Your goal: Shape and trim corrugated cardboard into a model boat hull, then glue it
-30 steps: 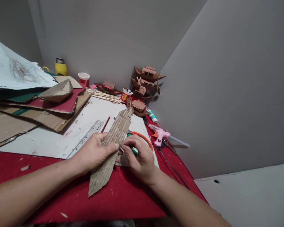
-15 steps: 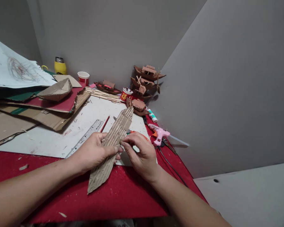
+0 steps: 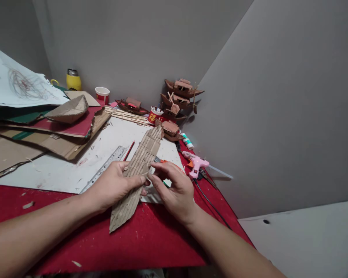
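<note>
A long piece of corrugated cardboard [image 3: 146,148], pointed at its near end and with its ridges bared, is held slantwise above the table. My left hand [image 3: 117,185] is closed around its middle, thumb on top and fingertips showing past the right edge. At that same edge, the curled thumb and index finger of my right hand [image 3: 172,187] grip the cardboard near my left thumb. Whether a loose scrap is between them is too small to tell. Below lie a ruler [image 3: 104,168], a red pencil [image 3: 129,150] and an orange-handled tool [image 3: 157,159], partly hidden.
Stacked cardboard sheets [image 3: 72,148] with a small cardboard boat [image 3: 71,110] lie left. Several brown model boats [image 3: 171,129], thin sticks [image 3: 127,117] and a red cup [image 3: 154,116] stand at the back. A pink glue gun [image 3: 195,164] with its cord lies right, by the wall.
The cardboard has shifted slightly, its near tip moving up and right. My right index finger has risen a little from the thumb along the edge.
</note>
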Available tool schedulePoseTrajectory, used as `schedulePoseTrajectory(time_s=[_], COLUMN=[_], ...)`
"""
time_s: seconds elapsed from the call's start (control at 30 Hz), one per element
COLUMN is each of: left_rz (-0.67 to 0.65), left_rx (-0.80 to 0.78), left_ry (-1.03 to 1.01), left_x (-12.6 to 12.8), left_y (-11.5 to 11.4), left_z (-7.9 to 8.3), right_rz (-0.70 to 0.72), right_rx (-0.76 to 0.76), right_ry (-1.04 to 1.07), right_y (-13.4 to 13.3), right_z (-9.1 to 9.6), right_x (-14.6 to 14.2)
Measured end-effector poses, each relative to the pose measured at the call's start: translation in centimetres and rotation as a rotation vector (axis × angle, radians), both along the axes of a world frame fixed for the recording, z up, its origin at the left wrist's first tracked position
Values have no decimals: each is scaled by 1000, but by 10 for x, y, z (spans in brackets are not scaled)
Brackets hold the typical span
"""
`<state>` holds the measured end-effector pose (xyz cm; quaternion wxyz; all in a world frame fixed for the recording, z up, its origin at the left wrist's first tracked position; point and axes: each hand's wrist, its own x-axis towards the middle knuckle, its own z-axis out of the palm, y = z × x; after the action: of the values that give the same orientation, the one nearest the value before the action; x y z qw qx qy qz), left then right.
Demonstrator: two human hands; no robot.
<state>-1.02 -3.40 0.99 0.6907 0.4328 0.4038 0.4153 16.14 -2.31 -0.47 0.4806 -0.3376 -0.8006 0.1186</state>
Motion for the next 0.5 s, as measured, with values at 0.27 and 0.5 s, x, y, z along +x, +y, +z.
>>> schedulePoseTrajectory(time_s=[0.27, 0.5], left_rz=[20, 38], left_rx=[71, 71], left_ry=[74, 53], left_x=[4, 5], left_y=[-3, -8], left_z=[0, 3], right_rz=[38, -30], right_rx=[111, -78], right_ry=[-38, 4], right_y=[-2, -4], right_z=[-1, -5], right_x=[-4, -8])
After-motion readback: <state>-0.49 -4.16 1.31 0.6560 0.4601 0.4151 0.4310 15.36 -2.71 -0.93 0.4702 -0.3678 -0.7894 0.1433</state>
